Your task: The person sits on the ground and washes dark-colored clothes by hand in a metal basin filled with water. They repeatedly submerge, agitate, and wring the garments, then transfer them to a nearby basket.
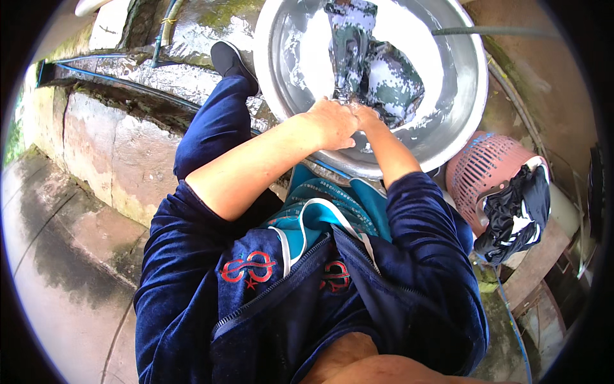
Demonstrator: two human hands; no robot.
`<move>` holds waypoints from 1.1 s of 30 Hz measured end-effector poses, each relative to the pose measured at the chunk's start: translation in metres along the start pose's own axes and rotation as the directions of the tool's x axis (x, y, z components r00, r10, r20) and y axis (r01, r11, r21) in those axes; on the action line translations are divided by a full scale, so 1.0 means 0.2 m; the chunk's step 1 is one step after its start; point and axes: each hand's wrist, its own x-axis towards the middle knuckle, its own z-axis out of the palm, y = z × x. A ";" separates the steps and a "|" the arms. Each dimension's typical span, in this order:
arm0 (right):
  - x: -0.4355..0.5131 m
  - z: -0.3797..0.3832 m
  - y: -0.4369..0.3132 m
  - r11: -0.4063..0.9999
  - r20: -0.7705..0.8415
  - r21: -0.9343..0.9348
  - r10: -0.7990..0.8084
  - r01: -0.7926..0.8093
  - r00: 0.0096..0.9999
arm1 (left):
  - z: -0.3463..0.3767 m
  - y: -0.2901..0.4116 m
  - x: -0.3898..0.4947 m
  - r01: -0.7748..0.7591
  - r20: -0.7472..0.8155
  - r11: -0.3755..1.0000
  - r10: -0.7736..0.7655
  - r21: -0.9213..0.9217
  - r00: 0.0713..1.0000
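Observation:
A large round metal basin point(472, 96) stands before me, its inside bright with glare and water. In it lies a wet camouflage garment point(395, 81) with a pixel pattern, bunched into two thick folds. My left hand point(331, 122) is curled at the near end of the garment, over the basin's near side. Close against it, my right hand point(367, 116) grips the same end of the cloth. The two hands touch, and their fingertips are partly hidden by each other and by the fabric.
A greenish hose point(494, 31) reaches over the basin's right rim. At right, a pink slotted plastic basket point(494, 153) has black-and-white clothing point(518, 213) hanging over its side. Thin blue pipes point(129, 81) run along a wet concrete ledge point(120, 153) at left. A teal apron point(316, 192) covers my lap.

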 end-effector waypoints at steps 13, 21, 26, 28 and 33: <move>-1.25 -1.40 -0.19 0.841 -0.493 0.334 -0.230 0.427 0.839 | -0.01 0.00 -0.05 0.056 0.175 0.998 -0.053 -0.012 0.983; -1.66 -1.70 -0.59 0.784 -0.685 0.345 -0.166 0.517 0.709 | 0.00 0.00 -0.02 0.009 0.126 1.000 -0.007 -0.020 0.992; -1.58 -1.65 -0.56 0.788 -0.736 -0.035 -0.437 0.615 0.517 | -0.01 0.00 0.00 0.005 0.111 0.999 0.000 -0.048 0.994; -1.49 -1.57 -0.47 0.838 -0.738 -0.071 -0.409 0.541 0.536 | -0.01 0.01 0.01 0.028 0.108 0.998 -0.023 -0.047 0.994; -1.13 -1.21 -0.23 0.908 -0.655 -0.061 -0.350 0.415 0.669 | -0.01 0.03 0.01 0.036 0.140 0.999 -0.032 -0.025 0.990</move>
